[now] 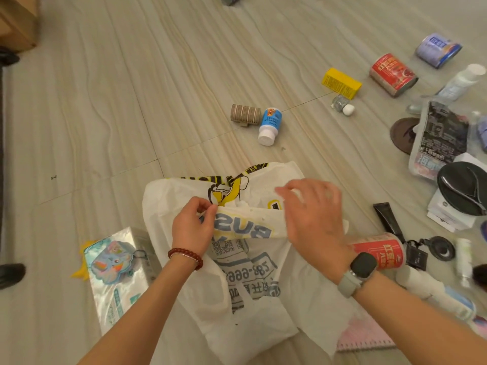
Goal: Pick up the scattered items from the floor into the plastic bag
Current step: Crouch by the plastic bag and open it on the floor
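Observation:
A white plastic bag [245,275] with grey, blue and yellow print lies on the tiled floor in front of me. My left hand [193,227] pinches its upper edge near the middle. My right hand [311,217] hovers over the bag's right edge, fingers spread, thumb side on the plastic. Scattered items lie beyond: a blue-labelled white bottle [270,125], a brown ribbed roll [245,114], a yellow box [341,83], a red can [392,75], a blue-and-white can [438,50]. A red-labelled bottle [379,252] lies just right of my right wrist.
A shiny packet with a cartoon charm [118,270] lies left of the bag. At the right are a printed pouch [440,138], a black case [463,189], a black tube [387,218], white bottles [434,291] and a pink cloth [366,335]. A wooden cabinet [17,21] stands at top left.

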A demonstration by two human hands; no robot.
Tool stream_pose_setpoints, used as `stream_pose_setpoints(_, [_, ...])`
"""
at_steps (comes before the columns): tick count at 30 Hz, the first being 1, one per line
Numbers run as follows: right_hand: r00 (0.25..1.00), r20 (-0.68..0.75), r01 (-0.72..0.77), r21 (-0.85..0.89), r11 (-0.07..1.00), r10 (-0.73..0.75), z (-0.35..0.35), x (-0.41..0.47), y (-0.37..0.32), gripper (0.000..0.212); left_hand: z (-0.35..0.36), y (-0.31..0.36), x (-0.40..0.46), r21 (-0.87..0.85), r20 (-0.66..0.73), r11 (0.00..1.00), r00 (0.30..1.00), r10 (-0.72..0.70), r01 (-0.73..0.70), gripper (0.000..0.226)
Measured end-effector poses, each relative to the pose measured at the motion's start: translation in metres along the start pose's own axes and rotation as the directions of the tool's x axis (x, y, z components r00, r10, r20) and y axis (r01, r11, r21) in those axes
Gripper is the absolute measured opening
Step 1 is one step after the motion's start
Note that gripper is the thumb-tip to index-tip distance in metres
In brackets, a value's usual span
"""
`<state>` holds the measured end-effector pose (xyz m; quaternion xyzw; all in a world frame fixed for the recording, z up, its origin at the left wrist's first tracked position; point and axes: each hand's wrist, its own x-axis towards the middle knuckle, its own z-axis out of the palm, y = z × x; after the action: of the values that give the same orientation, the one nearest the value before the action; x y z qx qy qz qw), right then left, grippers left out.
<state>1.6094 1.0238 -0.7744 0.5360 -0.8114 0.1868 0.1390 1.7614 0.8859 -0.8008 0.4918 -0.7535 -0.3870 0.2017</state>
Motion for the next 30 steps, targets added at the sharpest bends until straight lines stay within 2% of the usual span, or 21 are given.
stream_pose_setpoints(2, [0.985, 0.098, 0.139, 0.027, 0.990, -0.141, 0.007, -0.008, -0.020, 0.034, 0.001, 0.002, -0.001, -0.074, -0.020, 0.996, 0.999, -0.045, 0.044, 0.009])
stream_pose_setpoints(5, [0.917, 0.361, 0.211, -0.078, 0.974, -0.170, 0.022, -0.028, -0.009, 0.051, -0.005, 0.002, 0.003, -0.233, 0.049, 0.959, 0.987, -0.154, 0.162, 0.017])
stream_pose_setpoints(7, [0.909, 0.365, 0.250, -0.094, 0.964, -0.200, 0.032, -0.035, 0.019, 0.044, -0.012, 0.000, 0.005, -0.289, 0.147, 0.932, 0.972, -0.184, 0.220, 0.020])
stream_pose_setpoints(9, [0.922, 0.316, 0.239, -0.004, 0.971, -0.226, 0.036, -0.034, 0.040, 0.035, -0.015, -0.002, 0.003, -0.236, 0.166, 0.949, 0.971, -0.174, 0.210, 0.017])
stream_pose_setpoints(11, [0.930, 0.319, 0.139, 0.146, 0.979, -0.179, 0.034, -0.029, 0.044, 0.029, -0.016, -0.004, -0.002, 0.010, 0.029, 0.999, 0.999, -0.036, 0.036, 0.006])
stream_pose_setpoints(12, [0.934, 0.338, 0.047, 0.206, 0.977, -0.117, 0.031, -0.025, 0.040, 0.028, -0.015, -0.006, -0.006, 0.177, -0.050, 0.978, 0.992, 0.116, -0.106, 0.012])
stream_pose_setpoints(14, [0.928, 0.371, -0.153, 0.291, 0.945, 0.036, 0.026, -0.018, 0.026, 0.027, -0.008, -0.011, -0.014, 0.405, -0.079, 0.840, 0.902, 0.425, -0.361, 0.023])
stream_pose_setpoints(15, [0.917, 0.382, -0.243, 0.309, 0.919, 0.114, 0.024, -0.014, 0.022, 0.025, -0.003, -0.013, -0.019, 0.469, -0.047, 0.767, 0.855, 0.517, -0.438, 0.027])
stream_pose_setpoints(16, [0.898, 0.410, -0.304, 0.312, 0.900, 0.161, 0.024, -0.012, 0.020, 0.025, 0.002, -0.016, -0.023, 0.511, 0.004, 0.716, 0.835, 0.551, -0.475, 0.032])
stream_pose_setpoints(18, [0.864, 0.456, -0.389, 0.340, 0.856, 0.212, 0.027, -0.010, 0.021, 0.028, 0.008, -0.021, -0.026, 0.553, 0.093, 0.680, 0.847, 0.523, -0.481, 0.042])
stream_pose_setpoints(20, [0.833, 0.485, -0.466, 0.358, 0.809, 0.265, 0.029, -0.010, 0.025, 0.028, 0.008, -0.027, -0.020, 0.516, 0.139, 0.719, 0.873, 0.467, -0.466, 0.043])
stream_pose_setpoints(23, [0.809, 0.499, -0.531, 0.395, 0.749, 0.310, 0.027, -0.011, 0.028, 0.020, 0.006, -0.034, -0.016, 0.411, 0.199, 0.767, 0.869, 0.453, -0.493, 0.036])
stream_pose_setpoints(24, [0.812, 0.493, -0.529, 0.395, 0.751, 0.312, 0.026, -0.011, 0.028, 0.016, 0.005, -0.033, -0.016, 0.334, 0.205, 0.822, 0.886, 0.415, -0.462, 0.034])
stream_pose_setpoints(26, [0.833, 0.482, -0.480, 0.383, 0.789, 0.272, 0.023, -0.012, 0.030, 0.013, 0.006, -0.027, -0.019, 0.102, 0.176, 0.960, 0.955, 0.240, -0.261, 0.026])
stream_pose_setpoints(27, [0.846, 0.483, -0.427, 0.363, 0.828, 0.225, 0.023, -0.013, 0.031, 0.015, 0.006, -0.026, -0.019, 0.005, 0.164, 0.987, 0.974, 0.157, -0.160, 0.026])
stream_pose_setpoints(30, [0.892, 0.452, -0.180, 0.311, 0.933, 0.021, 0.022, -0.022, 0.032, 0.029, 0.002, -0.023, -0.012, -0.127, 0.165, 0.992, 0.986, -0.002, 0.023, 0.029])
